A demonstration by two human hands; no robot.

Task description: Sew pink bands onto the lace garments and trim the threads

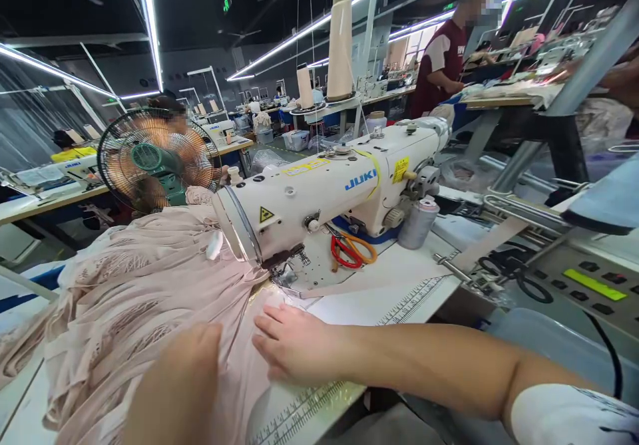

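A pale pink pleated fabric (pixel 124 298) lies heaped on the white sewing table (pixel 399 285), its edge running under the needle of a cream sewing machine (pixel 329 185). My right hand (pixel 294 345) rests flat on the fabric's edge just in front of the presser foot, fingers spread and pointing left. My left hand (pixel 194 358) lies on the fabric close to the camera, pressing it down; its fingers are not clearly shown.
Red and orange scissors (pixel 352 249) and a grey thread spool (pixel 418 222) sit behind the needle. A fan (pixel 154 159) stands at left. A control panel (pixel 584 285) is at right. A person in a maroon shirt (pixel 442 66) works at the back.
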